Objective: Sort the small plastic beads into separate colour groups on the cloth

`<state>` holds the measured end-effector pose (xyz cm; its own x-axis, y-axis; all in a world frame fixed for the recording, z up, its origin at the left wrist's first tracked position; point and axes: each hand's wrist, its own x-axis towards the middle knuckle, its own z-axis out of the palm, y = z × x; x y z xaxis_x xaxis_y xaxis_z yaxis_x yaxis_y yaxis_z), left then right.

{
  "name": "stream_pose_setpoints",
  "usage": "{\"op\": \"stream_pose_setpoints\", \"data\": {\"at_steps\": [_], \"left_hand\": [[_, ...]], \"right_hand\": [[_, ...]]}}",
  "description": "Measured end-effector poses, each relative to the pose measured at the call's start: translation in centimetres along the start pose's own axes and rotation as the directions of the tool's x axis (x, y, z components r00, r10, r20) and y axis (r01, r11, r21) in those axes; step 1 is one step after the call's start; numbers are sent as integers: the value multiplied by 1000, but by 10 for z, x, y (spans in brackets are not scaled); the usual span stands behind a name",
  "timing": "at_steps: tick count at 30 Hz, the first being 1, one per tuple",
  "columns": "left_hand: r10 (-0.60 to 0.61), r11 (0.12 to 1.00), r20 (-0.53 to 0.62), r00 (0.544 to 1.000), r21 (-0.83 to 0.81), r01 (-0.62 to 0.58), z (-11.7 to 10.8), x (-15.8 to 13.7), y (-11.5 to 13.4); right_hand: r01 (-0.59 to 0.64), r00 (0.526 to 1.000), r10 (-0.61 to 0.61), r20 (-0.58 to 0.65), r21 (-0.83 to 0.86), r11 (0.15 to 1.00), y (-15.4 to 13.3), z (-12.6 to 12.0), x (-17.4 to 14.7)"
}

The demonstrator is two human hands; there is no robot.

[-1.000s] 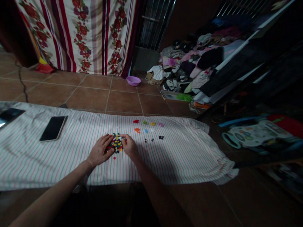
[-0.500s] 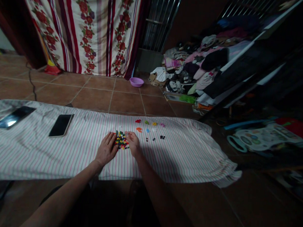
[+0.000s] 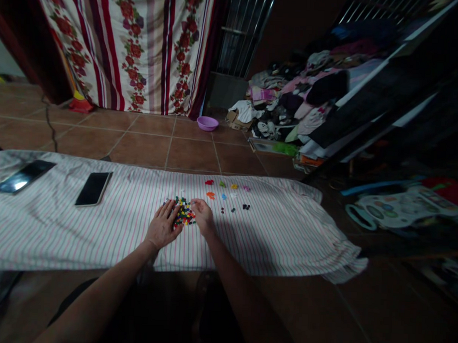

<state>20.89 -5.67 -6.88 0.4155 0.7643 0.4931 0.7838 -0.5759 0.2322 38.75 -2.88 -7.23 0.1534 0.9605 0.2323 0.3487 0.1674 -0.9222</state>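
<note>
A pile of small multicoloured pieces [image 3: 185, 216], perhaps beads, lies on a striped cloth [image 3: 286, 238]. My left hand [image 3: 162, 226] rests flat at the pile's left side, fingers stretched out and covering part of it. At the right edge is my right hand [image 3: 204, 218], thumb and fingers pinched together; whatever is between them is too small to name. Right of it sit small colour groups: red pieces [image 3: 209, 182], green pieces [image 3: 222, 184], yellow pieces [image 3: 234, 186], purple pieces [image 3: 246, 188], orange pieces [image 3: 210, 195], blue pieces [image 3: 224, 196] and black pieces [image 3: 246, 207].
A phone [image 3: 93, 189] and a dark shiny tablet-like device [image 3: 25, 176] lie on the cloth to the left. Beyond, a purple basin [image 3: 207, 123] stands on the tiled floor, near a heap of clothes [image 3: 287, 101]. A floral curtain [image 3: 150, 48] hangs behind.
My left hand has shifted slightly right over the pile's left side, and the pieces look a little more spread. My right hand stays pinched at the right edge.
</note>
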Motion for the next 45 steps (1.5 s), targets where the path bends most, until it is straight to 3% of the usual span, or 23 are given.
{"op": "stream_pose_setpoints", "data": {"at_steps": [5,11,17,24,30,36,45], "left_hand": [[-8,999,-15,1000,34,9,-1,0,1],[-73,996,-23,997,45,74,-2,-1,5],[-39,996,-20,999,78,40,-3,-1,4],[-24,996,-28,999,90,27,0,-1,1],[-20,997,-41,999,76,23,1,-1,0],[-1,997,-43,999,75,5,0,-1,0],[-9,999,-57,998,52,12,0,-1,0]], "right_hand": [[-122,992,120,-37,-75,990,-6,-1,0],[-45,998,49,35,-98,994,-13,4,-4],[-9,995,-17,-101,-255,967,-9,-21,-12],[70,989,-130,-76,-527,847,9,-64,-21],[137,982,-187,-3,-669,730,8,-69,-27],[161,983,-168,69,-754,636,7,-68,-27],[141,983,-181,17,-703,697,11,-67,-28]]}}
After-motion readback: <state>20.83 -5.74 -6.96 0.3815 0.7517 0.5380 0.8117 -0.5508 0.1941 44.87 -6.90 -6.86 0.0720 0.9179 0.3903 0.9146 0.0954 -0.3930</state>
